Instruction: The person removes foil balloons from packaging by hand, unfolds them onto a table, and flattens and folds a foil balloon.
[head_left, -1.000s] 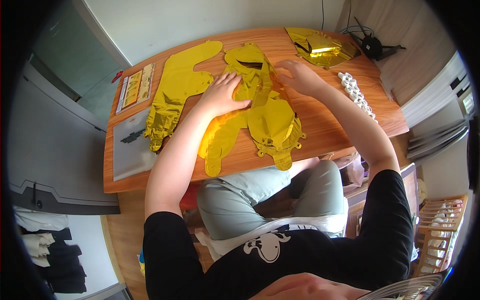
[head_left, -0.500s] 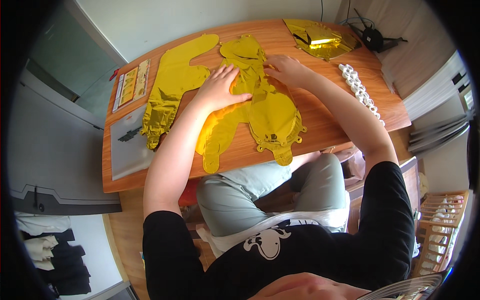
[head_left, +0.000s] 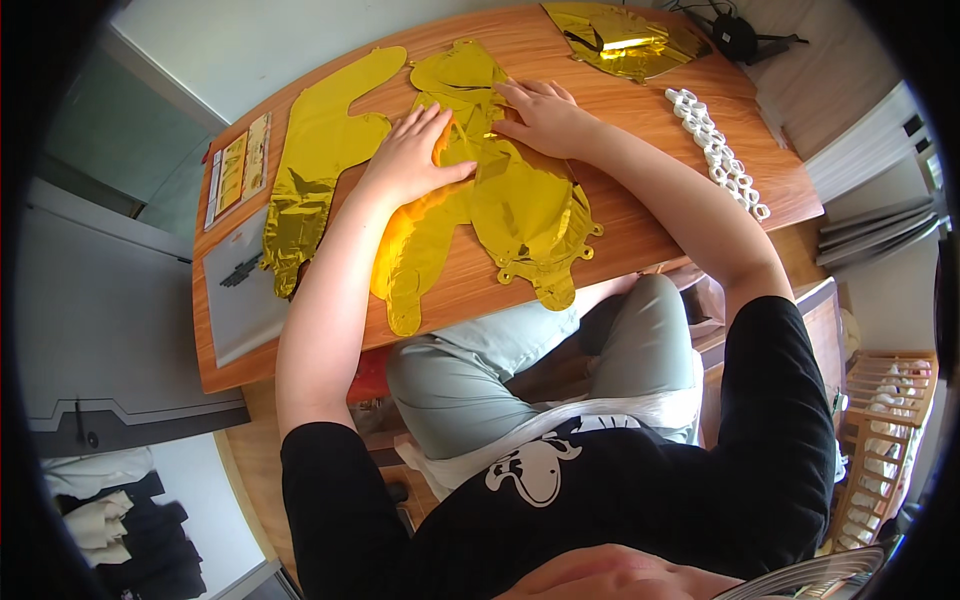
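Note:
A flat, uninflated gold foil balloon (head_left: 425, 245) with rounded lobes and small tabs along its edge lies on the wooden table in front of me. My left hand (head_left: 410, 158) rests on its left side, fingers stretched out and thumb apart. On its upper right part, near a creased narrow section, lies my right hand (head_left: 545, 118), with fingers extended and the thumb spread on the foil. Parts of the balloon under both hands are hidden. Just left of my left hand is a second flat gold foil balloon (head_left: 325, 135), crumpled at its near end.
More folded gold foil (head_left: 625, 45) lies at the far right, close to a black device (head_left: 735, 38) with cables. White rings (head_left: 715, 155) are lined up on the right of the table (head_left: 640, 225). A printed card (head_left: 238, 170) and a translucent sheet (head_left: 245, 290) lie at the left edge.
The whole view has shifted, so the table sits higher and further left. My right hand has moved slightly left over the foil, its thumb now spread on it. My left hand stays in place.

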